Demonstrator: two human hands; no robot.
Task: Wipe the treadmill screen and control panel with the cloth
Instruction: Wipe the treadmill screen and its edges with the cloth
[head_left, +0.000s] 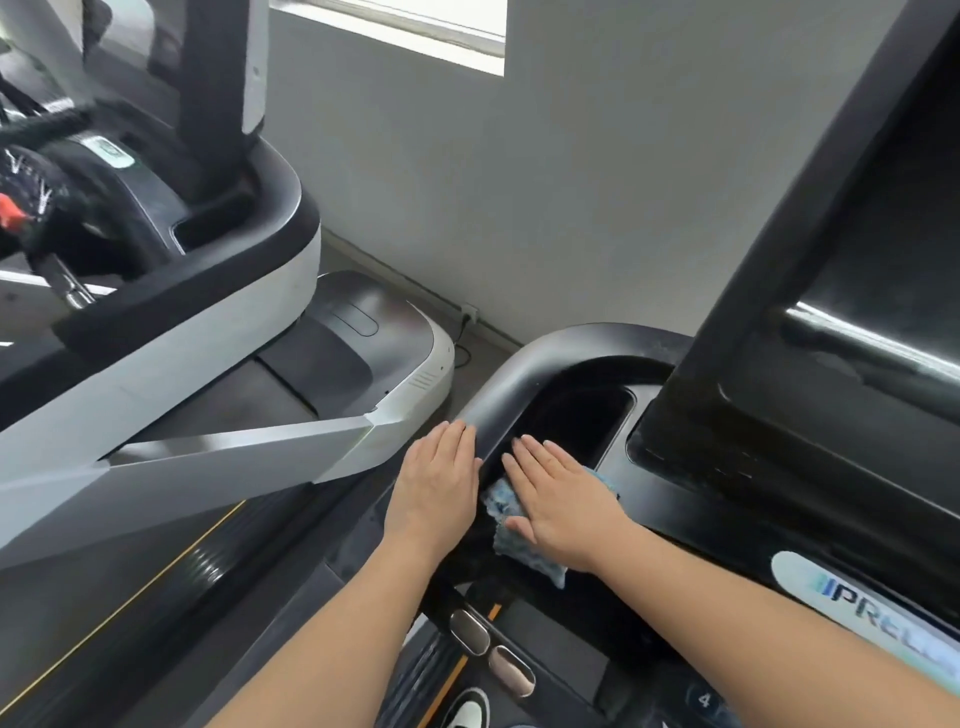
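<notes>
While left hand (436, 483) lies flat, fingers straight, on treadmill rail (524, 374), right hand (558, 499), fingers spread, presses blue cloth (506, 525) onto black console tray (582, 421).

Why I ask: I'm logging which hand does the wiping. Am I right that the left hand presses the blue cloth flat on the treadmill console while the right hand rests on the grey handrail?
Not quite: the hands are swapped. In the head view, the right hand presses the blue cloth flat on the treadmill console, and the left hand rests on the grey handrail.
</notes>
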